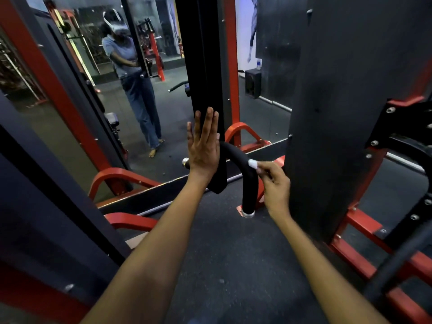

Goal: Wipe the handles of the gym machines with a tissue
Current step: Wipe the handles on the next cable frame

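**A:** Centre of the frame, the left hand (203, 146) is flat and released, fingers straight and pointing up, palm against the black upright post (205, 66) of the machine.

**B:** And just right of centre, the right hand (273, 183) is pinching a small white tissue (253, 163) between thumb and fingertips, curled round it. The wad sits right on the outer bend of the curved black handle (245, 174).

**A:** That handle arcs out from behind the left hand, bends over and drops to a silver end cap (248, 213) below centre. Foam-looking grip, black all along.

**B:** A second silver tip (185, 163) pokes out just left of the left wrist. Whether it belongs to the same bar, I can't tell.

**A:** Right side of the frame, a wide dark panel (339, 90) stands close beside the right hand, with red frame rails (360, 232) bolted at its foot.

**B:** Across the upper left there's a mirror (163, 101), and in it the reflection of a person (131, 73) in a blue top and jeans, headset on, barefoot on the dark floor.

**A:** The dark rubber floor (222, 253) fills the lower middle between the two forearms. Red curved base feet (117, 178) show at lower left along the mirror's bottom edge.

**B:** Upper right, a small black box (253, 83) stands on the floor by the wall.
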### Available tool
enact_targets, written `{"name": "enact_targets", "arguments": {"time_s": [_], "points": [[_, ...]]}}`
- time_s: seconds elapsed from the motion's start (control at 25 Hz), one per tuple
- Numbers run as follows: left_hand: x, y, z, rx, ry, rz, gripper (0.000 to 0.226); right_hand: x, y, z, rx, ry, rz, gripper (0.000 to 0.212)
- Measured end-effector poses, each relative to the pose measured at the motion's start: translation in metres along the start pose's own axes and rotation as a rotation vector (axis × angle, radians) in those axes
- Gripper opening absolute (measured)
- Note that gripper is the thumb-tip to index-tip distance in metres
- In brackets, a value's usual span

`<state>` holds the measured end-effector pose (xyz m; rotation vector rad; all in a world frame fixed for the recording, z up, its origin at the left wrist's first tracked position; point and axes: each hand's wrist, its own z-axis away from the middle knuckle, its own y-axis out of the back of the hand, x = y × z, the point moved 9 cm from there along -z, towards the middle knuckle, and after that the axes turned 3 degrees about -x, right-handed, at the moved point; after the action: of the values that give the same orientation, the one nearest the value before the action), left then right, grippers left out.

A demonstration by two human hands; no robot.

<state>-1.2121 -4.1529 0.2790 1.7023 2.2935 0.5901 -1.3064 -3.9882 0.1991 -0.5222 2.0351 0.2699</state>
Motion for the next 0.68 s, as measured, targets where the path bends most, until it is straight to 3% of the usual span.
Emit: {"name": "enact_targets", "arguments": {"time_s": [0.08,0.24,0.36,0.48,0.68], "points": [[0.0,0.0,-0.002,-0.017,0.009,0.019,0.075,0.023,0.009,0.023,0.017,-0.028,0.029,0.035],[-0.003,-0.003,0.001,0.003,-0.002,-0.01,0.075,0.047,0.019,0.047,-0.139,-0.022,0.227,0.041],[0.0,-0.004,0.001,-0.01,-0.002,-0.038,0.074,0.013,0.027,0.023,0.027,0.081,0.222,0.024],[-0.001,-0.005,0.0,-0.038,0.023,-0.016,0.075,0.013,0.013,0.031,0.03,0.101,0.179,0.027],[0.002,-0.002,-0.001,-0.147,0.103,-0.058,0.075,0.057,0.015,0.077,-0.096,-0.028,0.333,0.033]]}}
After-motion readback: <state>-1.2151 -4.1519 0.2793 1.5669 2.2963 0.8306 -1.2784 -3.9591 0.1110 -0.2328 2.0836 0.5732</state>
